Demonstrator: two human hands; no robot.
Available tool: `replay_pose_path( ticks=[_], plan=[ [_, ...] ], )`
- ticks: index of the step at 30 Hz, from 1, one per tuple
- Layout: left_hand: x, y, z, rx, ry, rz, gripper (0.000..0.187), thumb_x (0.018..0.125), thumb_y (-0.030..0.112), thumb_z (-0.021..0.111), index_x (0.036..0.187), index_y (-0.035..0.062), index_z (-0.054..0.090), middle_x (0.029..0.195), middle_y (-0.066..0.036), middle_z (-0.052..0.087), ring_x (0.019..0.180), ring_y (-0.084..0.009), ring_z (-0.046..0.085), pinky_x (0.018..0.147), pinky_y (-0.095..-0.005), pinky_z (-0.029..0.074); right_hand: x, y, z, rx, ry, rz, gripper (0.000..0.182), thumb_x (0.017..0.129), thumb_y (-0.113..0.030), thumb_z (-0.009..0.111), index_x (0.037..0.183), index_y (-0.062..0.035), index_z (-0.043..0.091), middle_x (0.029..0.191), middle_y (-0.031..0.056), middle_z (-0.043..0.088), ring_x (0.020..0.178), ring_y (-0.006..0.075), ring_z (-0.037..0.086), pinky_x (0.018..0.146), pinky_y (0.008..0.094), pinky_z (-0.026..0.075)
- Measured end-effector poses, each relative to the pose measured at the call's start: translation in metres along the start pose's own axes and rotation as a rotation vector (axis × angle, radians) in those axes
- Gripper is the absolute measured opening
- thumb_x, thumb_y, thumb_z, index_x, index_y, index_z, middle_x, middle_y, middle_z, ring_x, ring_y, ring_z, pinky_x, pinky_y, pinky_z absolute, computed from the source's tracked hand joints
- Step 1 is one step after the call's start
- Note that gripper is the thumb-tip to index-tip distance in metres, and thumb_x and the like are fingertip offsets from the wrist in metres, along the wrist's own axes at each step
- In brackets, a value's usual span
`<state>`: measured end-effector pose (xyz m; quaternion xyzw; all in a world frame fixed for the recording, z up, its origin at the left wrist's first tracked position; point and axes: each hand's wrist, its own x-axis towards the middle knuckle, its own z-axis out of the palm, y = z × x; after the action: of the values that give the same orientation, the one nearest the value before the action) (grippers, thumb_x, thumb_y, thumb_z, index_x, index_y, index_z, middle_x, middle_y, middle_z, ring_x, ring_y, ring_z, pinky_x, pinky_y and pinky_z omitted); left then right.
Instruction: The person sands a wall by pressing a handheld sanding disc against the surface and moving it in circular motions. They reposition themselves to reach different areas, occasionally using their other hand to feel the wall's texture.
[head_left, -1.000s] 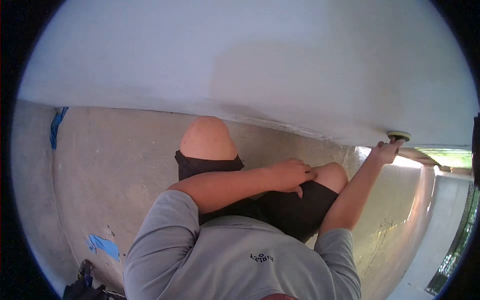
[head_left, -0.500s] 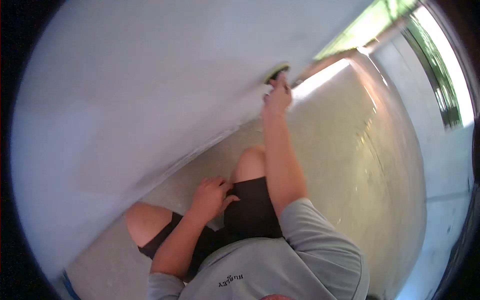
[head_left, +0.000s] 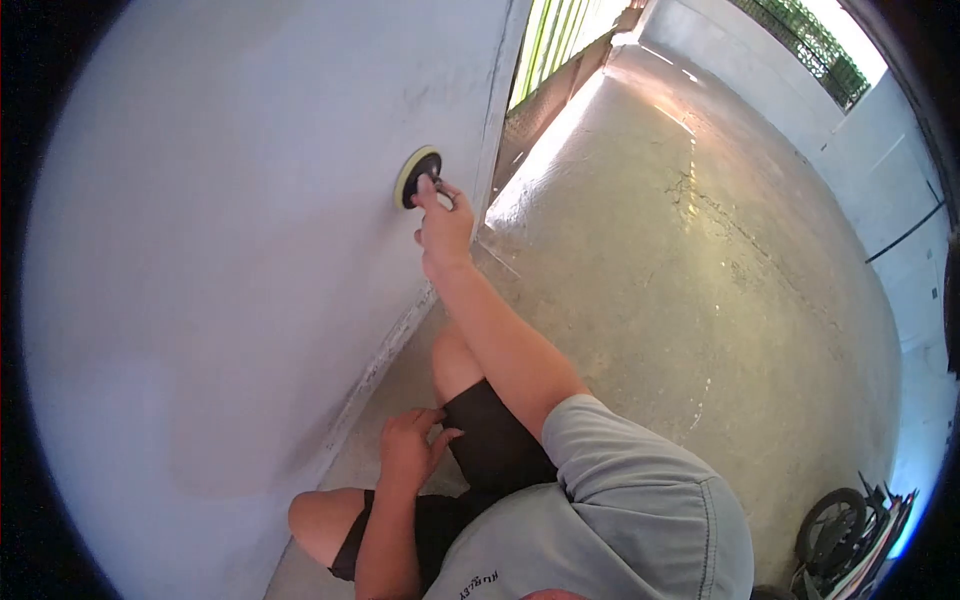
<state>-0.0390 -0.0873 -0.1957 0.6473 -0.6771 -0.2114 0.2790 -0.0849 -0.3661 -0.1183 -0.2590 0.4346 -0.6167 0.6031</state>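
Observation:
My right hand (head_left: 448,222) grips a round sanding pad (head_left: 407,180) with a black back and a yellow-green rim. The pad stands on edge with its face against the pale wall (head_left: 250,210), or very close to it; the contact side is hidden. My right arm is stretched out toward the wall's far end. My left hand (head_left: 408,447) hangs by my bent knee at the hem of the dark shorts (head_left: 495,430), thumb and fingers apart, holding nothing.
A slatted gate (head_left: 560,45) lets in light past the wall's end. The concrete floor (head_left: 640,270) has cracks and bright reflections. At lower right stands a wheeled thing with a black tyre (head_left: 832,528). Another wall (head_left: 790,70) runs along the far right side.
The view has turned to the right, bringing the wheeled thing into sight. My right hand keeps its hold on the pad at the wall. My left hand stays by the knee.

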Motion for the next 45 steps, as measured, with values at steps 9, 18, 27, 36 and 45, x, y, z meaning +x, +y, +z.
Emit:
replay_pose_path(
  ticks=[9, 18, 27, 36, 45],
  plan=[
    [0.001, 0.006, -0.004, 0.026, 0.018, 0.028, 0.031, 0.073, 0.031, 0.081, 0.091, 0.0074, 0.071, 0.088, -0.009, 0.07, 0.081, -0.03, 0.067, 0.073, -0.0396, 0.049, 0.013, 0.021, -0.004, -0.011, -0.049, -0.095, 0.044, 0.088, -0.032, 0.073, 0.117, -0.006, 0.053, 0.087, 0.007, 0.066, 0.054, 0.0063, 0.042, 0.045, 0.0241, 0.029],
    [0.003, 0.016, -0.012, -0.025, 0.04, 0.035, 0.038, 0.068, 0.032, 0.085, 0.088, 0.0027, 0.072, 0.086, -0.013, 0.071, 0.078, -0.0299, 0.07, 0.068, -0.0376, 0.054, 0.01, 0.01, -0.003, 0.011, -0.104, -0.123, 0.044, 0.087, -0.03, 0.075, 0.117, -0.0065, 0.053, 0.09, 0.0063, 0.066, 0.057, 0.0058, 0.043, 0.046, 0.0234, 0.031],
    [0.003, 0.012, -0.01, -0.031, 0.024, 0.043, 0.044, 0.068, 0.039, 0.084, 0.09, 0.003, 0.073, 0.088, -0.014, 0.072, 0.078, -0.0308, 0.07, 0.07, -0.0384, 0.054, 0.007, 0.003, -0.009, -0.02, -0.105, -0.072, 0.039, 0.087, -0.027, 0.074, 0.115, -0.0082, 0.056, 0.09, 0.0048, 0.065, 0.065, 0.0057, 0.052, 0.049, 0.0227, 0.034],
    [0.0, 0.008, -0.006, -0.017, 0.006, -0.009, 0.044, 0.072, 0.04, 0.081, 0.096, 0.0038, 0.072, 0.09, -0.014, 0.072, 0.08, -0.03, 0.07, 0.071, -0.038, 0.054, 0.021, -0.003, -0.011, 0.024, -0.215, -0.186, 0.039, 0.086, -0.018, 0.075, 0.118, -0.0031, 0.057, 0.081, 0.0049, 0.066, 0.056, 0.0054, 0.051, 0.044, 0.0221, 0.034],
    [0.0, 0.009, -0.007, -0.053, -0.001, -0.016, 0.041, 0.076, 0.038, 0.078, 0.097, 0.0036, 0.071, 0.09, -0.014, 0.071, 0.081, -0.03, 0.07, 0.073, -0.0384, 0.054, 0.041, -0.002, -0.027, -0.075, -0.213, -0.211, 0.038, 0.086, -0.014, 0.074, 0.12, -0.0074, 0.059, 0.088, 0.0006, 0.065, 0.076, 0.0059, 0.062, 0.05, 0.021, 0.036]
  ],
)
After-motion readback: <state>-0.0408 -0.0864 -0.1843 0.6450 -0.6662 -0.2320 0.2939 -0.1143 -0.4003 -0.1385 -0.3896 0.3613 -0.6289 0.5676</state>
